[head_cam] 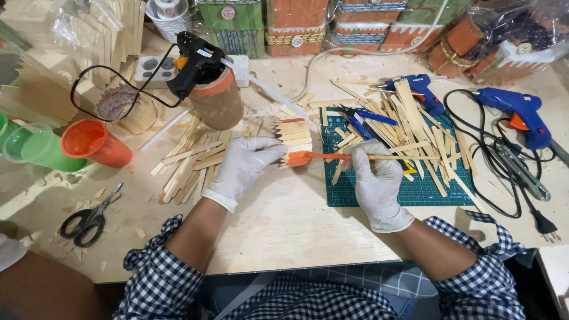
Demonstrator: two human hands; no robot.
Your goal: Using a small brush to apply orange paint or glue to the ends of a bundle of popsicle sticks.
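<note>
In the head view your gloved left hand (246,169) steadies a small holder made of pencil-shaped craft sticks (294,139), fingers curled around its near side, just left of the green cutting mat (415,189). Your right hand (374,178), over the mat's left edge, has its fingers clenched on a paintbrush (355,157) whose orange-loaded tip touches the holder's lower band. By the look of it, one or two sticks are orange and the rest remain bare wood, so most of the painting seems left. Loose craft sticks (415,127) lie strewn over the mat, two blue glue guns (521,115) sit right of it, and a black glue gun (195,62) rests on a cylinder well left. The pale counter (284,225) is littered with wood scraps, scissors (89,219) and an orange cup (95,142).
</note>
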